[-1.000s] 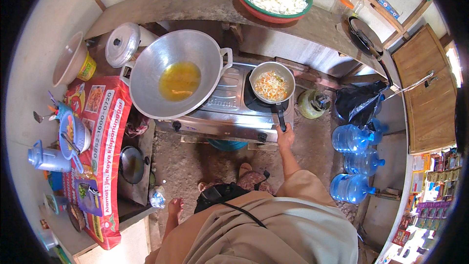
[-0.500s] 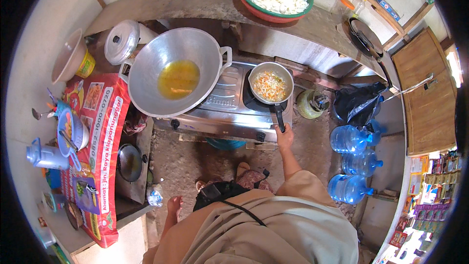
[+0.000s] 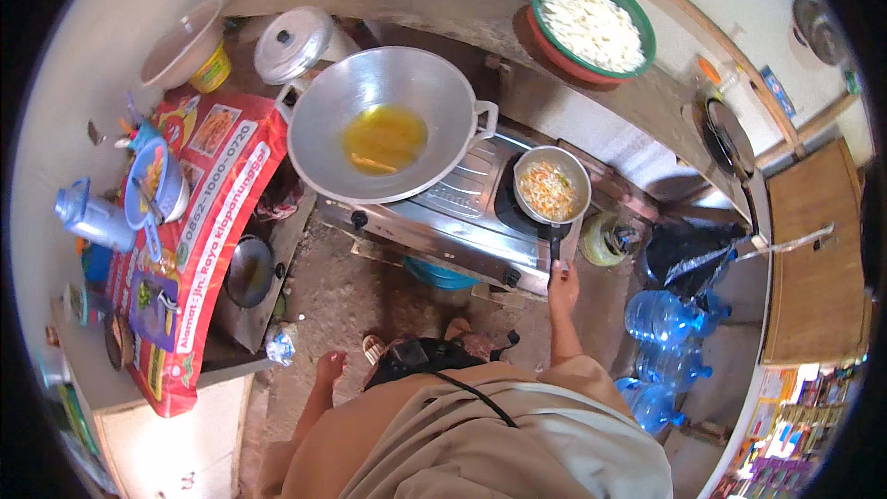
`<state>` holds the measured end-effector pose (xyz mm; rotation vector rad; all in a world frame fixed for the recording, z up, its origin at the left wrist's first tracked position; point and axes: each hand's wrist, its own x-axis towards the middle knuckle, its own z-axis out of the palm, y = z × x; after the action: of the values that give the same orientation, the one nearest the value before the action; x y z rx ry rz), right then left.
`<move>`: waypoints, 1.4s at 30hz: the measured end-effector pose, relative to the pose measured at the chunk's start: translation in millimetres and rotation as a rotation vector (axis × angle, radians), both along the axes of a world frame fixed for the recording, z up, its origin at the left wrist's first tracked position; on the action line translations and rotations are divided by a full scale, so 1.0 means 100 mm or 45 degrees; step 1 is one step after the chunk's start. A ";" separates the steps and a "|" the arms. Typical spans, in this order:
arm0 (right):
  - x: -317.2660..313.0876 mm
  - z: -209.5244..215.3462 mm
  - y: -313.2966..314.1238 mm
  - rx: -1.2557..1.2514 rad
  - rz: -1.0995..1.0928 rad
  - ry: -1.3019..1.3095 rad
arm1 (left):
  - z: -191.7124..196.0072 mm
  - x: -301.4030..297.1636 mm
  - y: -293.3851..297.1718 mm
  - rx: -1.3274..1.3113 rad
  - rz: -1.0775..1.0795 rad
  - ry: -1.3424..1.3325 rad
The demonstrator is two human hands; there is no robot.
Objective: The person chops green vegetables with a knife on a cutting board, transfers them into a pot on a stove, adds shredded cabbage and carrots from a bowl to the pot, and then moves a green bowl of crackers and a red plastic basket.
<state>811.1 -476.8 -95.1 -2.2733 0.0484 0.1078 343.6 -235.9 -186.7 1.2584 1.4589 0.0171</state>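
My right hand (image 3: 564,286) is closed round the black handle (image 3: 555,245) of a small light-coloured saucepan (image 3: 580,207). Shredded white and orange vegetables (image 3: 545,190) with green bits fill the pan, which is over the right burner of a steel two-burner gas stove (image 3: 434,242). Part of the black burner support shows on the pan's left side. On the left side of the stove rests a large aluminium wok (image 3: 319,129) holding yellow oil (image 3: 384,139). My left hand (image 3: 331,366) hangs low at my side with loosely bent fingers, nothing visible in it.
A green basin (image 3: 647,28) heaped with white pieces stands on the back ledge. At left, a red banner (image 3: 242,180) covers a table carrying a blue bowl (image 3: 139,208) and jug (image 3: 100,217). Blue water jugs (image 3: 658,316) lie at right. A green gas cylinder (image 3: 601,242) stands beside the stove.
The view has turned, so the scene sits further right and tilted. The saucepan seems slightly further right over its burner, my right hand still on its handle. My left hand stays low.
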 end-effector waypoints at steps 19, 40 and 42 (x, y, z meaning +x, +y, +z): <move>-0.27 1.05 1.22 0.101 0.621 -1.066 | -0.18 -0.32 -0.23 0.625 -0.093 0.084; -3.12 1.06 3.22 0.540 1.115 0.210 | 2.11 -1.34 2.72 0.466 0.556 -0.985; -3.20 1.07 3.28 0.557 1.089 0.243 | 2.20 -1.29 3.09 0.518 0.544 -1.097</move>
<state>491.4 -148.8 12.2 -1.7011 -0.7742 0.7067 214.7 73.1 33.7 1.0150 0.9384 1.0571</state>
